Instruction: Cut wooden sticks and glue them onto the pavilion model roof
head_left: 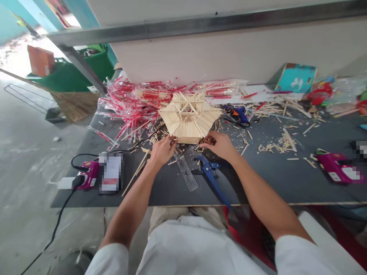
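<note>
A hexagonal model of glued wooden sticks (189, 118) stands on the dark worktable (275, 183), its flat panels slanting around an open, spoked top. My left hand (163, 151) grips its lower left edge with the fingertips. My right hand (220, 147) pinches a small bunch of short wooden sticks (207, 140) against the lower right edge. Just below my hands lie a clear plastic ruler (185, 172) and a blue-handled cutting tool (210, 173). Loose stick pieces are scattered about both hands.
Behind the model is a heap of chopsticks in red-printed plastic wrappers (137, 107). A blue glue gun (236, 114), magenta tools (88, 175) (338, 168), and a black cable (83, 156) lie on the table. Its near edge runs below my forearms.
</note>
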The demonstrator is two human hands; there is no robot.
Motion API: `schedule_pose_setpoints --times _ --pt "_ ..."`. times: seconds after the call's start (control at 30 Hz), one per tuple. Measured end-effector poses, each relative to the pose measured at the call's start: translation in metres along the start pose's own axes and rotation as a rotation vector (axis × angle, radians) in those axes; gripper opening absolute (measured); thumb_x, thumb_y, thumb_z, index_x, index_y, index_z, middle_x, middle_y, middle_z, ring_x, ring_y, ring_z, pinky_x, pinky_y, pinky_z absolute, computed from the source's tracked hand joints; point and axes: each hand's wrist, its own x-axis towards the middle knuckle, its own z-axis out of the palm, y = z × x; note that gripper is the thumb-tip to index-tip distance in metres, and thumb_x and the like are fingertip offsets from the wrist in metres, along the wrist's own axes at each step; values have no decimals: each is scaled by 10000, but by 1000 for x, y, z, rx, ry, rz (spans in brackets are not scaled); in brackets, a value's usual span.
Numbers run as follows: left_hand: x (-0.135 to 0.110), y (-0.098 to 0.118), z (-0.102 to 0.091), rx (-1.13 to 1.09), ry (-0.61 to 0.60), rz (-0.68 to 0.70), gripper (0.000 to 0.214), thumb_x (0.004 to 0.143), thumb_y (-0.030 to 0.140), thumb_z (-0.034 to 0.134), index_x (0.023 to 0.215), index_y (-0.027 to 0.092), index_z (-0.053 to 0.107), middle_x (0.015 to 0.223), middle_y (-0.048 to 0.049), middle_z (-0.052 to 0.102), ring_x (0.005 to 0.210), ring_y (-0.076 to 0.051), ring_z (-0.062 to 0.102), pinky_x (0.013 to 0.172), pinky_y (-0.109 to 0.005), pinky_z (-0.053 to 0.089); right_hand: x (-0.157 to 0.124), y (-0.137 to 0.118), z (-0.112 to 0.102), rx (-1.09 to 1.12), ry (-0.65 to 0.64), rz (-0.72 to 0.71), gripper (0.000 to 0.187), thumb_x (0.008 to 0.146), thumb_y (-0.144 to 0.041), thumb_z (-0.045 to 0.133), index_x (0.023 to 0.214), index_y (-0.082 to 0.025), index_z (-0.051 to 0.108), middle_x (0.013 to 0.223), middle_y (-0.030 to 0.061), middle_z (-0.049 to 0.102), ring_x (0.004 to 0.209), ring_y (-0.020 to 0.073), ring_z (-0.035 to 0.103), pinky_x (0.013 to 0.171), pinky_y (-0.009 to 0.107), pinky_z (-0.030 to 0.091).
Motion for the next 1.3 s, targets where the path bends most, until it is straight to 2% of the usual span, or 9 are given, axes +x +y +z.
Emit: schedule_pose_setpoints --times 0.1,0.23,0.33,0.43,0.53,0.73,0.97,1.13,1.3 --pt "-5 13 8 99 22 -41 324 1064 392 481 1093 168 714 952 -109 787 824 -210 738 681 -287 457 -3 -6 9 -79 -12 -26 283 890 -475 781 937 -205 710 856 76 746 766 233 682 758 349 518" --pt "-6 24 15 221 67 -87 405 1086 425 437 1036 162 741 891 -125 785 724 -200 715 611 -303 382 -1 -10 17 -117 -36 -36 191 994 -357 653 956 -187 731 920 106 767 861 251 710 823 364 522" --pt "-4 25 13 224 57 -112 384 1088 416 442 1111 182 745 947 -116 801 770 -206 732 618 -305 368 6 -11 20 -118 -26 -26 190 1011 -323 619 967 -183 740 945 116 772 906 260 717 846 369 520" --pt "-2 21 -1 235 -2 -147 312 1080 375 470 1189 238 728 1052 -79 807 852 -224 749 646 -303 385 14 -11 22 -109 -1 -25 178 1011 -300 616 972 -179 740 946 113 776 928 260 722 857 368 522" --pt "-4 13 -23 306 -95 -211 250 1046 362 536 1062 239 752 1049 -57 800 877 -256 750 663 -314 415 18 -10 23 -114 49 5 155 995 -288 636 963 -181 743 944 106 782 928 269 728 854 380 527" --pt "-9 -16 -62 380 -70 -293 266 1015 353 570 1178 254 756 1124 -77 782 1048 -315 728 768 -370 520 22 -5 17 -90 182 25 125 968 -242 647 1012 -188 751 1049 99 797 996 282 742 897 401 537" --pt "-8 -30 -57 400 -179 -293 270 965 321 616 1176 239 764 1198 -95 756 1136 -329 701 888 -424 569 26 -7 15 -72 163 172 130 943 -272 684 1022 -193 750 977 108 800 940 301 761 916 452 562" --pt "-5 -34 -51 357 -152 -348 260 944 340 625 1141 259 776 1183 -98 749 1132 -335 702 917 -443 569 8 -11 -12 -22 91 153 251 899 -281 702 1121 -172 750 1001 102 802 842 251 752 877 427 591" --pt "-3 -43 -52 322 -155 -371 276 928 357 651 1166 277 765 1200 -87 751 1128 -322 701 915 -431 565 -46 -37 -46 -75 -9 114 271 968 -392 628 1116 -197 745 1095 112 778 979 284 735 945 470 575"
